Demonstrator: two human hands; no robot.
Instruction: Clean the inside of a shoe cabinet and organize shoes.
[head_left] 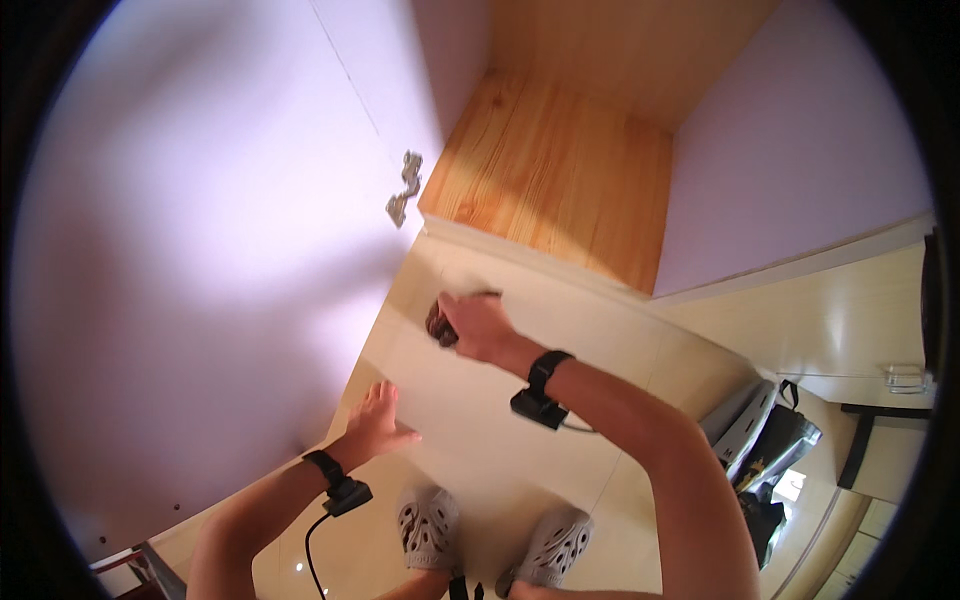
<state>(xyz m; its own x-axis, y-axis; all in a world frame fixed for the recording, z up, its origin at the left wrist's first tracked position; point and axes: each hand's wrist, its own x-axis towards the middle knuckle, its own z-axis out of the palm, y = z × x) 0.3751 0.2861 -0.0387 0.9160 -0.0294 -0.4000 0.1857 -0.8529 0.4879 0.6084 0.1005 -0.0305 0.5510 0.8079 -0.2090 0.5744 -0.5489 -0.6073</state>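
Observation:
My right hand (482,325) is closed round a dark brown, bunched-up thing (440,324), perhaps a cloth; motion blur hides its exact kind. This hand is in front of the lower edge of an open cabinet, whose wood-grain bottom board (555,170) is bare in the part I see. My left hand (375,425) holds nothing, its thumb and fingers spread, beside the pale open cabinet door (220,300). A metal hinge (405,190) joins that door to the cabinet's left side. Each wrist wears a black strap with a small box.
Below my hands is a pale tiled floor (520,440), where my feet stand in grey clogs (555,543). To the right, a black bag (785,440) leans by a grey panel-like thing (738,425). A light drawer front with a clear handle (905,378) is farther right.

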